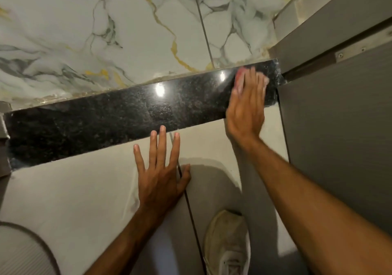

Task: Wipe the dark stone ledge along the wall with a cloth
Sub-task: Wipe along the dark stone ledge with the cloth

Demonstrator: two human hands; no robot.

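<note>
A glossy dark stone ledge (110,117) runs from lower left to upper right below a marble-patterned wall. At its right end my right hand (247,107) lies flat on the stone and presses down a pink cloth (240,76), of which only the edge shows past my blurred fingertips. Lower down, my left hand (163,166) rests flat with fingers spread on the pale tile face beneath the ledge, its fingertips just reaching the ledge's front edge.
A grey partition panel (339,136) with a metal bracket (350,52) closes off the ledge's right end. The white marble wall (127,30) rises behind. A white shoe (228,243) stands on the floor below. A white rounded object (21,251) shows at bottom left.
</note>
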